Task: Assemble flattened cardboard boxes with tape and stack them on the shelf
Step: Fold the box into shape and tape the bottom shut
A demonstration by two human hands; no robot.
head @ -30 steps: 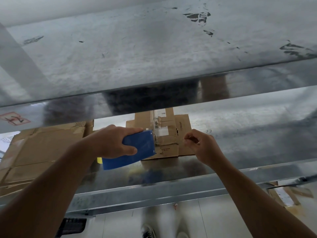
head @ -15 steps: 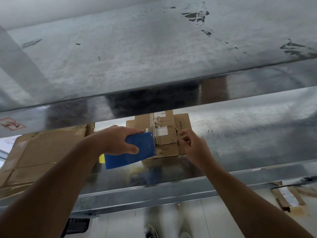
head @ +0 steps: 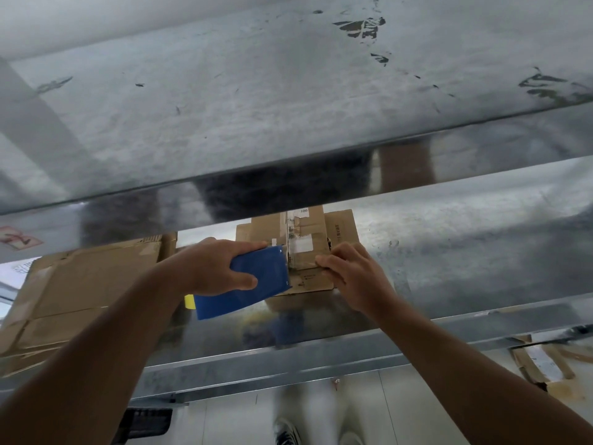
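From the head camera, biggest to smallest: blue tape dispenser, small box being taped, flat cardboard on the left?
Largest: flat cardboard. Then small box and blue tape dispenser: about alike, box partly hidden, so unranked.

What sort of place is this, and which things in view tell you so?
Probably a warehouse or packing storeroom: bare metal shelving, flattened cardboard boxes lying on it, and a blue tape dispenser in the left hand against a small box.
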